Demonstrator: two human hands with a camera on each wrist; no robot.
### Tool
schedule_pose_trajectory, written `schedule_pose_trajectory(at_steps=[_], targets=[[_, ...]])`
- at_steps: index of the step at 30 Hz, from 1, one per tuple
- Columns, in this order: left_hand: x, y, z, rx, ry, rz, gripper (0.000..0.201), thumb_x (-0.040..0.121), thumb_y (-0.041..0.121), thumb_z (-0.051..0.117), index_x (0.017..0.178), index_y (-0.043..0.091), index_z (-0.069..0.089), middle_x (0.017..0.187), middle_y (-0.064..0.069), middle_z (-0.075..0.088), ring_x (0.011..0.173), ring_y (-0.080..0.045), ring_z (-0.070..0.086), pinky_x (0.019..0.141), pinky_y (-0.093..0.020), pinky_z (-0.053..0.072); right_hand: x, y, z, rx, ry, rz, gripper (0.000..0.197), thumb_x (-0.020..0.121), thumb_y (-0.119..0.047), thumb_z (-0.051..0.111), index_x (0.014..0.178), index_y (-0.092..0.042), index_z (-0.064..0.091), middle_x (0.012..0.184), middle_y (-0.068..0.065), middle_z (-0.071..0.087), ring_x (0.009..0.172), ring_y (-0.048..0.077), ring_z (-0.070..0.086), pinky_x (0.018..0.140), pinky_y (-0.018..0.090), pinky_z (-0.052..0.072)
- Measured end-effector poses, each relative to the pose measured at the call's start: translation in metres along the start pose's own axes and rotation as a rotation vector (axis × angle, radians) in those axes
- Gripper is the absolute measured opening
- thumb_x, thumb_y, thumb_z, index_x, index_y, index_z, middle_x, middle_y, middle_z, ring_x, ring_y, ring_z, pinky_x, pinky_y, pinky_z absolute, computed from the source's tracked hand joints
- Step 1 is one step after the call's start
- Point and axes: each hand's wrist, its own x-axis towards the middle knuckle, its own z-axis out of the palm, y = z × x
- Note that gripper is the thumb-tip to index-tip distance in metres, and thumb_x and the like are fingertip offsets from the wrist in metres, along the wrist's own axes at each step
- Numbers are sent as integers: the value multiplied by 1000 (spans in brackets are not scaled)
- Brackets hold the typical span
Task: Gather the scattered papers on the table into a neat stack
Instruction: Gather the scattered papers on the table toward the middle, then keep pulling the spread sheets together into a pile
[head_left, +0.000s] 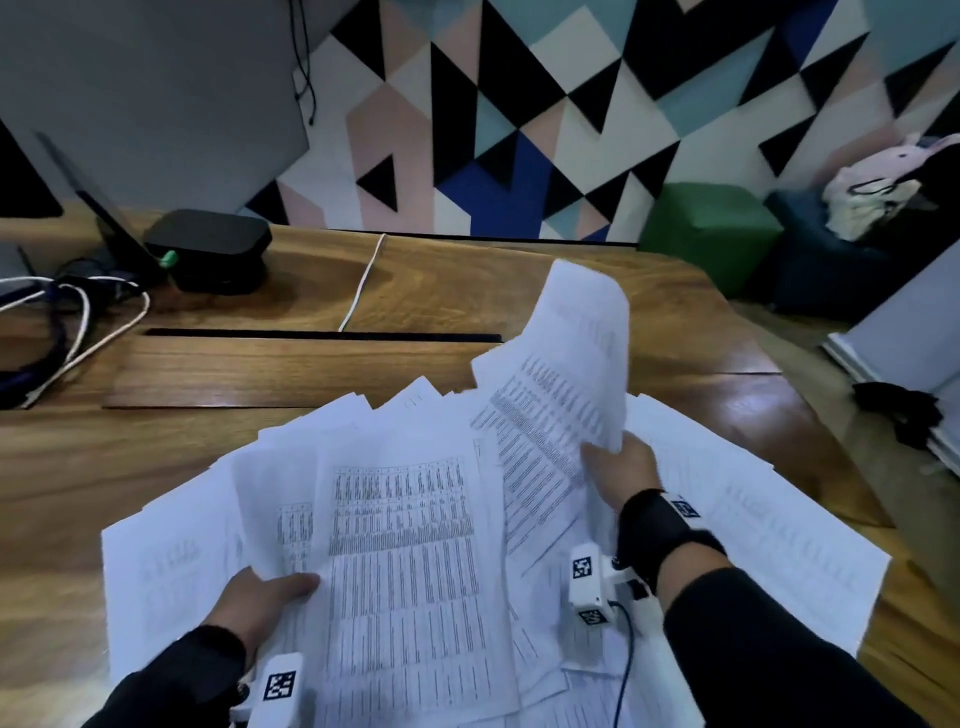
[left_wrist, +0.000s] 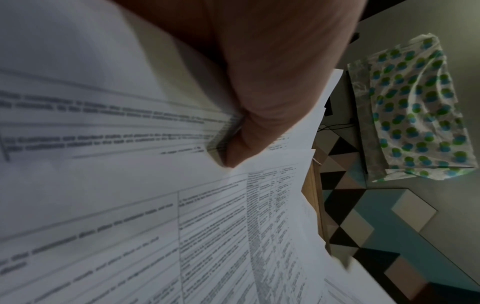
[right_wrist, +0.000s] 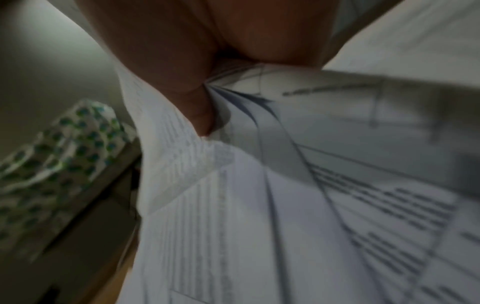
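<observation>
A loose fan of white printed paper sheets (head_left: 405, 545), covered in dense tables of small black text, spreads across the near part of a brown wooden table (head_left: 218, 452) and overlaps at many angles, far from squared up. Both of the person's hands are in the sheets, each arm in a dark sleeve with a white tagged camera block at the wrist.

The left hand (head_left: 265, 597) sits at the lower left of the fan. Its thumb lies on top of the front sheets, pointing right, and the remaining fingers are hidden beneath them. The left wrist view shows the thumb (left_wrist: 259, 115) pressing printed pages against the hand, so this hand pinches a bundle of sheets near their left edge.

The right hand (head_left: 621, 467) is further right and further from the person. It grips the lower edge of a few curling sheets (head_left: 566, 374) that rise up and bend away toward the far side of the table, above the flatter sheets. The right wrist view, which is blurred, shows fingers (right_wrist: 182, 86) closed on several fanned, creased pages, with paper on both sides of them.

More sheets lie flat on the table to the right of the right wrist, not touched by either hand.

At the far left of the table rest a black rounded box (head_left: 208, 249) and a tangle of white and dark cables (head_left: 72, 322). Behind the table stands a wall of black, pink, blue and white triangles (head_left: 519, 104).
</observation>
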Motion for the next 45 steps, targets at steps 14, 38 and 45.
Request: schedule_pose_trajectory(at_steps=[14,38,45], targets=[[-6,26,42,99,-76,67,30,71,1,76,100,-5,68,84,-23,74,78,-41,72,80,-51,57,-36,-70,-116,861,-366,152,39,100,-22,51,135,-5,56,134,18,61,121,33,61,99,54,51],[0,49,65,-109,-234,-95,36,98,9,43,65,0,54,40,-12,58,36,-24,56,54,-32,35,-26,17,16,-286,-434,159,21,80,-10,73,101,-9,69,107,12,71,96,30,66,82,33,51],[-6,55,70,27,-256,-119,46,76,39,77,102,3,67,74,-9,76,77,-29,71,73,-34,57,-15,50,12,-259,-225,257,19,94,-33,57,89,-14,57,93,5,53,85,18,49,78,26,41]])
